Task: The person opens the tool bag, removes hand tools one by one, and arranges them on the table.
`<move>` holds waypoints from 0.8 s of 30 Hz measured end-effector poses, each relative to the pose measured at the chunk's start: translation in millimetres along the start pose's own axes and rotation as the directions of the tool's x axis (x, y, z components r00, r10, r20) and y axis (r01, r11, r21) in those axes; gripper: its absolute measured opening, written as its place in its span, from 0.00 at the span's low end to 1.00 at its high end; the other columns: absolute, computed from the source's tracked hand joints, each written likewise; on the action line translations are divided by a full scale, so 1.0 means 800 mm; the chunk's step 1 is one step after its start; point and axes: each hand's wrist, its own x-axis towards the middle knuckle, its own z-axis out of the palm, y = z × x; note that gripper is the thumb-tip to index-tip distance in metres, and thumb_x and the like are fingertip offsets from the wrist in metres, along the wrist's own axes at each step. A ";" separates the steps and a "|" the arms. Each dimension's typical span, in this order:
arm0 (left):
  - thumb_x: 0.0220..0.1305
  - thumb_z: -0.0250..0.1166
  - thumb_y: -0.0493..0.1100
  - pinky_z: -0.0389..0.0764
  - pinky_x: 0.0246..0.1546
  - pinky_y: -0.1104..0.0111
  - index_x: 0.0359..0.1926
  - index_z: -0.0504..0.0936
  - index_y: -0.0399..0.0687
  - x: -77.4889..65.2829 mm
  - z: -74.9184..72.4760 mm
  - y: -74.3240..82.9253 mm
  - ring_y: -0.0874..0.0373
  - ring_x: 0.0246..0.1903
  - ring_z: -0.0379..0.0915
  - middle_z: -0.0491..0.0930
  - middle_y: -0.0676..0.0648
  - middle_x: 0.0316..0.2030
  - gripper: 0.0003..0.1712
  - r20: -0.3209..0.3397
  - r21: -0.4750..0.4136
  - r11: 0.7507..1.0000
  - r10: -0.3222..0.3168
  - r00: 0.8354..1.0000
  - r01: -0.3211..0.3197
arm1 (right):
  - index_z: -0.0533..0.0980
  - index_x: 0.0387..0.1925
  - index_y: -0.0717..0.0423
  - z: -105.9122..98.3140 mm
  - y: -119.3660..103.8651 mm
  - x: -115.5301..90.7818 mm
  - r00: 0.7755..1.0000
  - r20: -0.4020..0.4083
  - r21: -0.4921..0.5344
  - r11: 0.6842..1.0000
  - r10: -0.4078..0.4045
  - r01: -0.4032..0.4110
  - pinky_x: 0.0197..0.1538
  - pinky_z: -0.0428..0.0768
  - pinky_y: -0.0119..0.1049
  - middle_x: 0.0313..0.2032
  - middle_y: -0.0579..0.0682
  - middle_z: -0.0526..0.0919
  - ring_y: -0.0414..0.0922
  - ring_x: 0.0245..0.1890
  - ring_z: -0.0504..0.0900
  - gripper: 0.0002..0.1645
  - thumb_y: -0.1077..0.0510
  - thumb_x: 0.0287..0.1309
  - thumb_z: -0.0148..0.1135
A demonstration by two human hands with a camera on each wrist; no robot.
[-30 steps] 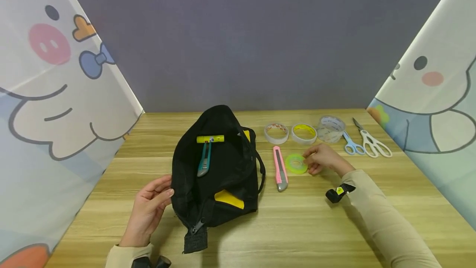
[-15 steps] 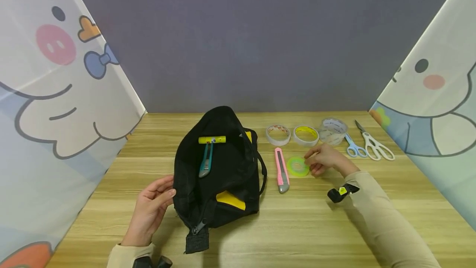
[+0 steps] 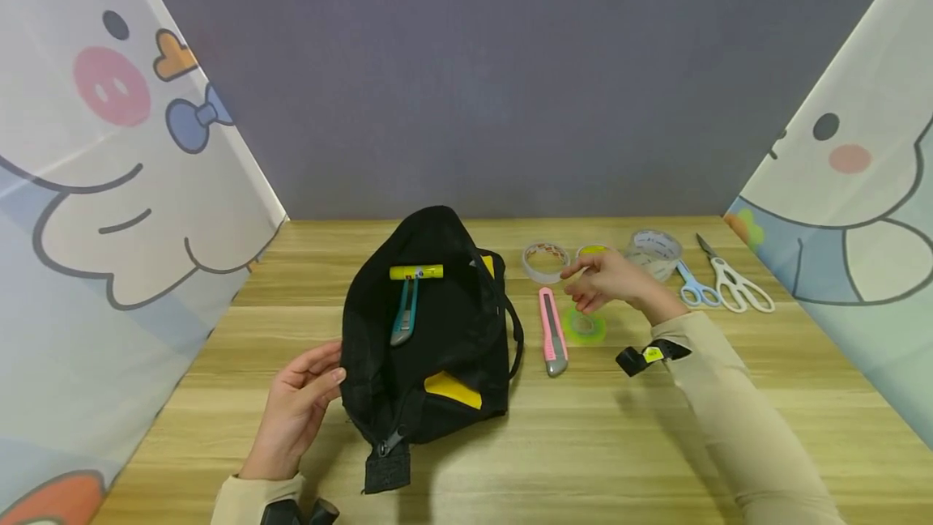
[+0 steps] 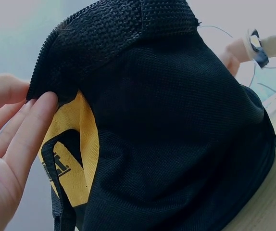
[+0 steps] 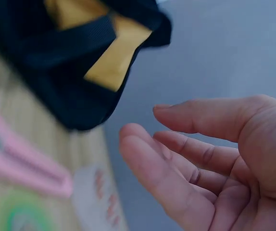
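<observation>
An unzipped black bag (image 3: 452, 363) with yellow patches stands on the table. My left hand (image 3: 295, 407) pinches the zippered edge of its mouth between thumb and fingers, as the left wrist view shows too. Inside the bag lie a teal utility knife (image 3: 403, 322) and a yellow tube (image 3: 416, 272). My right hand (image 3: 608, 282) is raised over the table with fingers apart and nothing between them. Below it lies a flat green tape roll (image 3: 585, 327), partly covered by the hand in the head view. A pink utility knife (image 3: 552, 332) lies between that roll and the bag.
Behind the right hand are a clear tape roll (image 3: 545, 262), a yellow-cored roll (image 3: 592, 250) partly hidden by the hand, and a wide clear roll (image 3: 656, 253). Blue-handled scissors (image 3: 698, 292) and white-handled scissors (image 3: 736, 286) lie at the right. A grey panel (image 3: 466, 87) rises behind the table.
My right hand has left the green tape roll's edge and moved up and to the left, spreading its fingers. The left hand and the bag stay as they were.
</observation>
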 end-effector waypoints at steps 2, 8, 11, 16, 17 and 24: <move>0.64 0.49 0.15 0.85 0.38 0.72 0.55 0.82 0.35 0.001 0.000 0.000 0.59 0.43 0.83 0.85 0.45 0.47 0.26 -0.002 0.000 1.000 0.000 1.000 0.000 | 0.71 0.58 0.76 0.005 -0.017 0.005 1.000 0.003 -0.002 1.000 -0.022 0.022 0.35 0.87 0.46 0.27 0.55 0.84 0.46 0.24 0.85 0.26 0.66 0.62 0.63; 0.64 0.49 0.15 0.85 0.38 0.71 0.56 0.82 0.35 0.001 -0.001 -0.001 0.59 0.44 0.83 0.85 0.45 0.47 0.27 0.004 -0.010 1.000 -0.003 1.000 0.003 | 0.72 0.58 0.74 0.021 -0.060 0.020 0.998 0.015 0.019 0.998 -0.068 0.068 0.34 0.87 0.43 0.31 0.62 0.84 0.47 0.25 0.85 0.24 0.67 0.62 0.63; 0.64 0.49 0.14 0.85 0.38 0.71 0.55 0.82 0.35 0.001 -0.001 0.000 0.58 0.44 0.83 0.85 0.45 0.47 0.27 0.006 -0.010 1.000 -0.003 1.000 0.003 | 0.73 0.57 0.73 0.031 -0.078 0.028 0.994 0.028 0.035 0.994 -0.101 0.100 0.33 0.87 0.43 0.31 0.63 0.84 0.47 0.25 0.85 0.23 0.67 0.61 0.63; 0.64 0.49 0.14 0.85 0.38 0.71 0.55 0.82 0.36 0.002 -0.001 0.000 0.58 0.43 0.83 0.85 0.44 0.47 0.27 0.001 -0.010 1.000 -0.002 1.000 0.002 | 0.75 0.55 0.71 0.051 -0.104 0.044 0.984 0.047 0.080 0.983 -0.170 0.166 0.32 0.87 0.43 0.30 0.62 0.85 0.47 0.23 0.85 0.22 0.69 0.60 0.63; 0.64 0.49 0.14 0.85 0.38 0.71 0.55 0.82 0.36 0.002 -0.001 0.000 0.58 0.43 0.83 0.85 0.44 0.47 0.27 0.001 -0.010 1.000 -0.002 1.000 0.002 | 0.75 0.55 0.72 0.055 -0.109 0.047 0.982 0.054 0.088 0.980 -0.183 0.178 0.32 0.87 0.44 0.30 0.62 0.85 0.47 0.23 0.85 0.21 0.69 0.59 0.63; 0.63 0.48 0.14 0.85 0.38 0.71 0.55 0.82 0.35 0.002 0.000 -0.001 0.58 0.43 0.83 0.85 0.44 0.47 0.27 0.002 -0.025 1.000 0.003 1.000 -0.003 | 0.77 0.52 0.70 0.094 -0.146 0.071 0.961 0.122 0.104 0.967 -0.247 0.235 0.37 0.86 0.53 0.30 0.63 0.86 0.48 0.23 0.86 0.18 0.69 0.60 0.64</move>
